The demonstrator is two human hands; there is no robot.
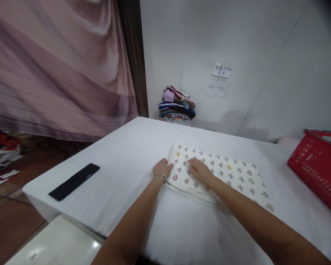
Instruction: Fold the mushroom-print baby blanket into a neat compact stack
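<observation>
A folded white cloth (pixel 231 175) printed with small grey, red and yellow shapes lies flat on the white table (pixel 121 173). My left hand (pixel 162 169), with a thin bracelet at the wrist, grips the cloth's left edge, fingers curled under it. My right hand (pixel 200 171) rests flat on top of the cloth near that same end, fingers spread and pressing down.
A black flat phone-like slab (pixel 74 181) lies near the table's left corner. A stack of folded clothes (pixel 177 106) stands against the back wall. A red plastic basket (pixel 318 165) sits at the right edge. A pink curtain (pixel 57 66) hangs at left.
</observation>
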